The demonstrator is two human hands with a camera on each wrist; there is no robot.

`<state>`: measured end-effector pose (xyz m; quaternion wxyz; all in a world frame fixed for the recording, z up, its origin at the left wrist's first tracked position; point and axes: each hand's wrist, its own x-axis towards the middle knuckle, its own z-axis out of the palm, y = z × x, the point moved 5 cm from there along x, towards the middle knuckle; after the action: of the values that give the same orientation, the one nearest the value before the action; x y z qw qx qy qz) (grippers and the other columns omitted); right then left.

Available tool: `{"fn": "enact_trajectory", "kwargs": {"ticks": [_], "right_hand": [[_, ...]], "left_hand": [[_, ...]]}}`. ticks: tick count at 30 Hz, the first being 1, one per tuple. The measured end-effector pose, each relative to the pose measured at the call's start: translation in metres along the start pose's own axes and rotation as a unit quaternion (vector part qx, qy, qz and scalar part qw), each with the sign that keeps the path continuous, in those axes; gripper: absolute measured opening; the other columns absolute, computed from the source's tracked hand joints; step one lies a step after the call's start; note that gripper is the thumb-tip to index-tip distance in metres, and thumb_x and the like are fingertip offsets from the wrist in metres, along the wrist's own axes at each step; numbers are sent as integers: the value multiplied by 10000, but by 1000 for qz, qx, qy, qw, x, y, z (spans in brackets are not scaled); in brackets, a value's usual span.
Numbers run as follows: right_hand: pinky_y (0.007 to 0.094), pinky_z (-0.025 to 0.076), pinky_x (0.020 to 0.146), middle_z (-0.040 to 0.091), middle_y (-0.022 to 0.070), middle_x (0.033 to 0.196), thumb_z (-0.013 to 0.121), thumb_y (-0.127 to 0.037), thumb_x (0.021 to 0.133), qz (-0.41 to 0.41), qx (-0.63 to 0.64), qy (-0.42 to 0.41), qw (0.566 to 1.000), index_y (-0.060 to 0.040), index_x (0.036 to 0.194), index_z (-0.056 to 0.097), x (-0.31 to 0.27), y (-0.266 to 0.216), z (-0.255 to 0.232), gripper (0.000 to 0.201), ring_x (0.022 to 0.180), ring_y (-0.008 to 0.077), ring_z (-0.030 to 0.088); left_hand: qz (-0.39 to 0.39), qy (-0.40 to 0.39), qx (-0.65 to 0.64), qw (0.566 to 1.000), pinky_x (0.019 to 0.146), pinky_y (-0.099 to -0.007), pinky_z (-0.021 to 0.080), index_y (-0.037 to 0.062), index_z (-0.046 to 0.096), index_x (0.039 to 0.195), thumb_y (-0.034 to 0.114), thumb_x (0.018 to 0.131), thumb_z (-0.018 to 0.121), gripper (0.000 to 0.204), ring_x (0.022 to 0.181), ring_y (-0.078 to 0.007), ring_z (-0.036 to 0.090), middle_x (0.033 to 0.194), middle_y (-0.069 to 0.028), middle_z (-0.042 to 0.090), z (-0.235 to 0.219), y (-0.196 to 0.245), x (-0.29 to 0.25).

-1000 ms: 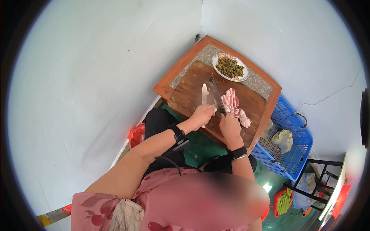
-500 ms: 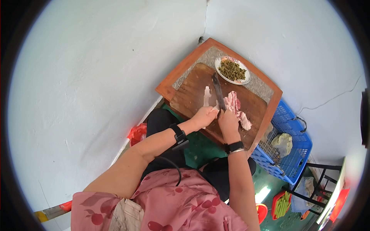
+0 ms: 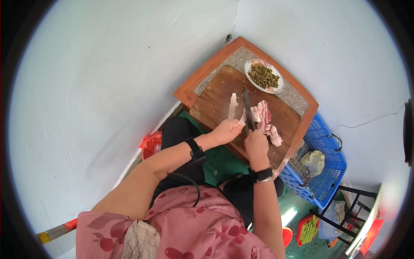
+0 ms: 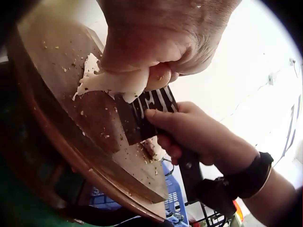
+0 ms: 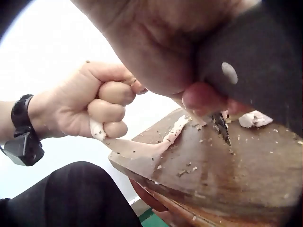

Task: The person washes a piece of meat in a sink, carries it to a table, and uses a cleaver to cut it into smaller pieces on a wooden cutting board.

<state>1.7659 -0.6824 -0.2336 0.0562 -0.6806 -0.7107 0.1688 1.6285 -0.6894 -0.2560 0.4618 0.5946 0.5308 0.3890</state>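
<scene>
My left hand (image 3: 227, 131) clenches a pale strip (image 5: 139, 148); right hand (image 3: 256, 145) clamped round the cleaver (image 3: 247, 103); meat (image 3: 264, 113) mostly just right of it. Right hand's nearer, btw.

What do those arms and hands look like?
The left hand and right hand are gloveless, each with a black wrist strap; the right adds a silvery band. A black cable curves beside the left forearm; the pink left sleeve has red prints.

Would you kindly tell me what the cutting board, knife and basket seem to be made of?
Cutting board: probably wood, worn brown with darker patches. Knife blade: likely steel, dark with glint-like streaks. Basket: apparently plastic, smooth-looking blue, regularly perforated.
</scene>
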Motion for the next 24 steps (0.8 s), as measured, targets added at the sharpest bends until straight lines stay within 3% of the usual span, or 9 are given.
{"fn": "enact_trajectory", "kwargs": {"ticks": [3,8,12,16,17,23,24], "right_hand": [[444,526,663,639,237,772,501,-219,872,-35,-9,-8,999,16,783,599,24,-15,5,270,765,377,645],[434,522,692,643,244,828,505,-200,859,-50,-14,-12,999,31,823,618,66,-24,11,259,805,366,644],[472,494,697,619,280,797,535,-253,865,-49,22,-28,998,66,834,600,73,-18,8,327,793,423,615],[499,478,671,606,296,776,548,-257,857,-51,38,-26,998,80,770,600,53,0,10,351,757,448,600],[501,476,666,604,295,767,549,-258,857,-51,29,-24,998,77,763,599,43,5,9,352,749,448,599],[492,498,656,614,269,748,522,-270,877,-44,-11,-35,998,32,765,589,-1,25,1,329,736,427,616],[489,500,657,615,266,746,521,-267,878,-42,-15,-37,998,31,761,588,0,24,1,327,734,424,617]], "left_hand": [[10,-35,24,999,537,-275,395,3,551,753,222,919,491,281,597,-88,445,600,4,487,5,8,0],[-22,-8,-56,998,522,-254,362,25,560,747,220,915,498,264,586,-67,407,607,27,459,-9,2,4],[-51,30,-73,996,485,-238,329,49,560,735,221,908,500,251,553,-48,390,619,37,463,-28,4,8],[-205,42,-285,936,384,-213,242,60,534,783,219,897,502,199,443,-31,327,577,44,427,-42,-1,12],[-212,58,-304,927,374,-204,217,63,519,796,215,896,501,183,430,-31,296,538,57,367,-44,-2,13],[-222,30,-297,928,384,-205,219,58,535,789,214,907,486,202,433,-29,310,537,47,395,-46,14,7],[-170,23,-242,955,404,-207,244,52,541,788,213,910,485,210,455,-31,331,549,43,410,-42,16,7]]}}
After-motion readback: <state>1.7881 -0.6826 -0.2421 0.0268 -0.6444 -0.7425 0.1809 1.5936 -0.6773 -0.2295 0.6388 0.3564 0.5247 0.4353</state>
